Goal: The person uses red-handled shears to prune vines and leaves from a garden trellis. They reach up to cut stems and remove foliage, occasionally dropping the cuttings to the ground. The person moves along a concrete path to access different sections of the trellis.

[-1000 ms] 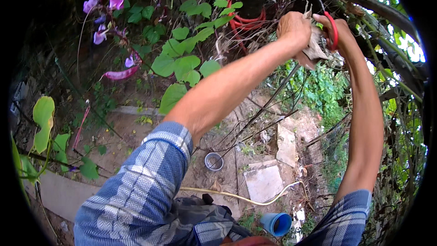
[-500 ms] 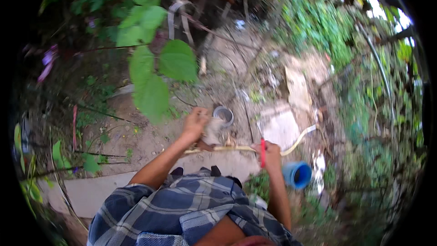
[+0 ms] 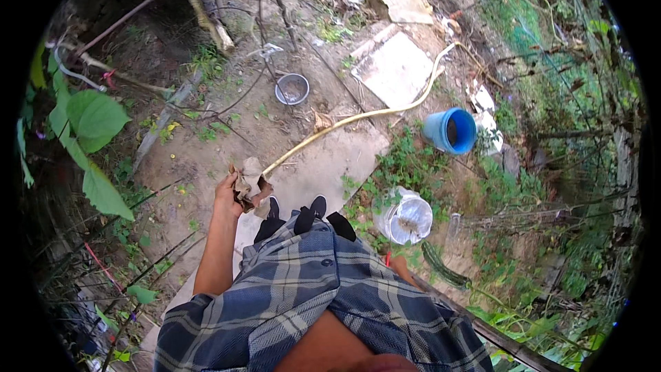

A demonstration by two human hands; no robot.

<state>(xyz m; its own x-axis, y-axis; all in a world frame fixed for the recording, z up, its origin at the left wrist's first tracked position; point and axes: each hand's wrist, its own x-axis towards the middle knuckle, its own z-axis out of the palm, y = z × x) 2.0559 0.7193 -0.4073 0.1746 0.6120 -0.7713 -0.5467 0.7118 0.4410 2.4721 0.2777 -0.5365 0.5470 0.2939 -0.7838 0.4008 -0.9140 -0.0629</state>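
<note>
My left hand (image 3: 226, 196) is closed around a bunch of dry brown leaves (image 3: 249, 189), held out to the left of my shoes. A yellow hose (image 3: 344, 122) lies on the ground and runs from beside these leaves toward the far right. Of my right arm (image 3: 401, 270) only a short piece shows at the right edge of my checked shirt, with a red band (image 3: 387, 259) at it. The fingers of that hand are hidden behind the shirt.
A grey bowl (image 3: 292, 89) sits ahead on the soil. To the right stand a blue bucket (image 3: 451, 131) and a whitish container (image 3: 406, 217), with a long green ridged thing (image 3: 443, 266) nearby. A white slab (image 3: 394, 69) lies beyond; thin branches (image 3: 258, 34) cross at left.
My view has shifted, so the bowl and bucket sit higher. My right hand has left the hose and drawn back toward my body. The left hand still holds the leaves.
</note>
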